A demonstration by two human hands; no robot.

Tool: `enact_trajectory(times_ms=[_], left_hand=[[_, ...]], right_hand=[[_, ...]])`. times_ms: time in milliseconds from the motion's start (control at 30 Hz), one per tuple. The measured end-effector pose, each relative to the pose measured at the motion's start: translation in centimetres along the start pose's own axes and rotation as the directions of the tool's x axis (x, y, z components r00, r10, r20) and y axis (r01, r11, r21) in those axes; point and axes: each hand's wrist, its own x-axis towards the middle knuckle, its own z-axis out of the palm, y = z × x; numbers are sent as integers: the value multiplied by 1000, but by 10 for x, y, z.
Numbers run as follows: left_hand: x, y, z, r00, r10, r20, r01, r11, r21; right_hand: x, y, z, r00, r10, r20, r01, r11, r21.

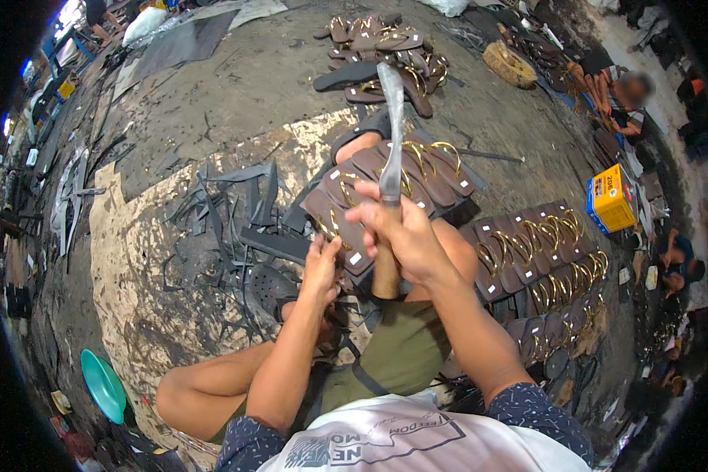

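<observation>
Grey floor (252, 67) is bearing black strips (271, 243); right hand (405, 240) is gripping a curved, silvery-bladed, wooden-handled knife (395, 145); half-curled left hand (320, 271) is hovering by brown gold-strapped sandals (322, 206), pinch unclear.

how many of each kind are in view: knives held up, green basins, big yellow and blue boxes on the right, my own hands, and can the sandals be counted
Knife: 1
Green basin: 1
Yellow and blue box: 1
Hands, left hand and right hand: 2
Sandals: too overlapped to count
Total without sandals: 5
</observation>
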Motion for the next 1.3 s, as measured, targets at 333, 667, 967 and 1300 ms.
enact_trajectory(times_ms=[333, 667, 967, 1300], left_hand=[[89, -37, -1, 993, 101, -54, -100, 995, 32], [30, 36, 14, 992, 122, -7, -122, 990, -73], [-3, 46, -4, 999, 38, -31, -38, 999, 7], [9, 43, -27, 995, 8, -96, 4, 993, 116]], right_hand=[[-111, 43, -51, 947, 201, -251, -288, 876, -386], [-149, 64, -38, 987, 17, -160, -142, 560, -816], [-66, 97, -19, 991, -53, -126, -107, 275, -955], [17, 157, -70, 893, -26, 450, 439, 279, -854]])
